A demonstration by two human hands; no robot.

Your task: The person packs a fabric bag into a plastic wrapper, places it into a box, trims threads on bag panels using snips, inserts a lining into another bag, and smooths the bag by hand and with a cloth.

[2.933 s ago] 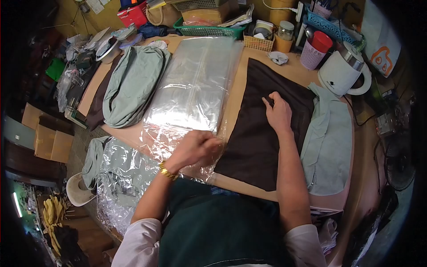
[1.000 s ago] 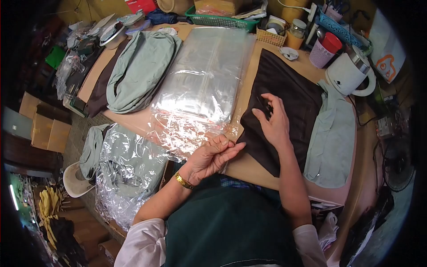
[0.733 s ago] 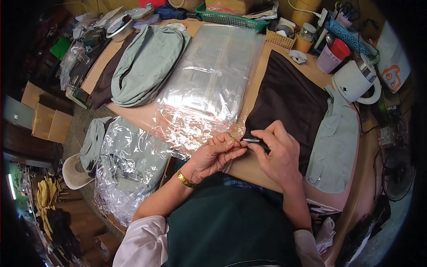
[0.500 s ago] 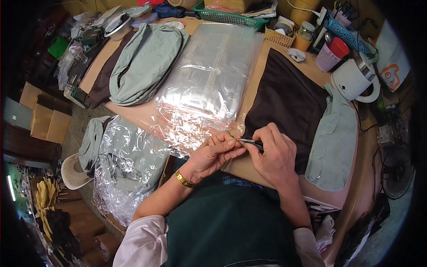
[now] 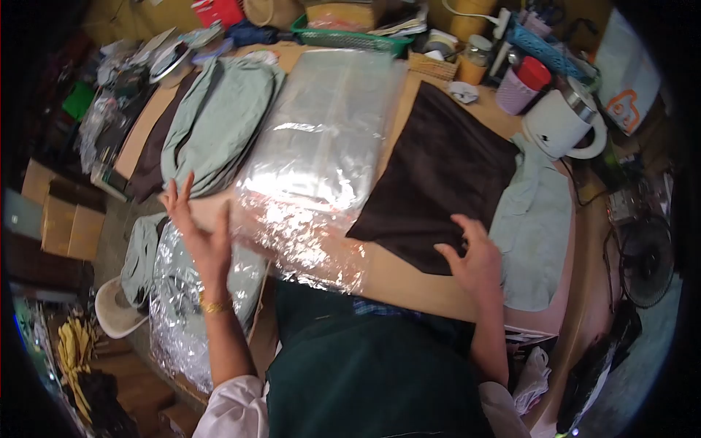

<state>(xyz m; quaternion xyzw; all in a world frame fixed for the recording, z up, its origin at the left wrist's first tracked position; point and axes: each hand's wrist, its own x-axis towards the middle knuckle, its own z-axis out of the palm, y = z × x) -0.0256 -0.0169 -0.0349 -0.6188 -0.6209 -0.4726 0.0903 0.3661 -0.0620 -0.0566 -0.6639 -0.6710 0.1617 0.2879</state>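
My left hand [image 5: 201, 230], with a gold watch at the wrist, is raised with its fingers spread. It holds nothing and is near the lower edge of the folded grey-green cloth pieces [image 5: 219, 131]. My right hand [image 5: 476, 255] is over the lower right part of a dark brown cloth piece [image 5: 445, 175]. Its thumb and forefinger are apart, and a small dark part of what look like thread snips [image 5: 464, 241] shows in the curve of the palm, mostly hidden. A stack of clear plastic bags [image 5: 325, 139] lies between the hands.
Right of the brown cloth lies a folded grey-green garment [image 5: 537, 233]. Beyond it stand a white kettle [image 5: 558, 124] and a pink cup [image 5: 515, 91]. A green basket [image 5: 350, 38] is at the back. Bagged garments [image 5: 208, 306] are below left, and a fan [image 5: 646, 263] is at right.
My hands were together at the brown cloth's lower edge, the right one on small dark snips. They have separated: the left moved far left and opened, the right slightly right.
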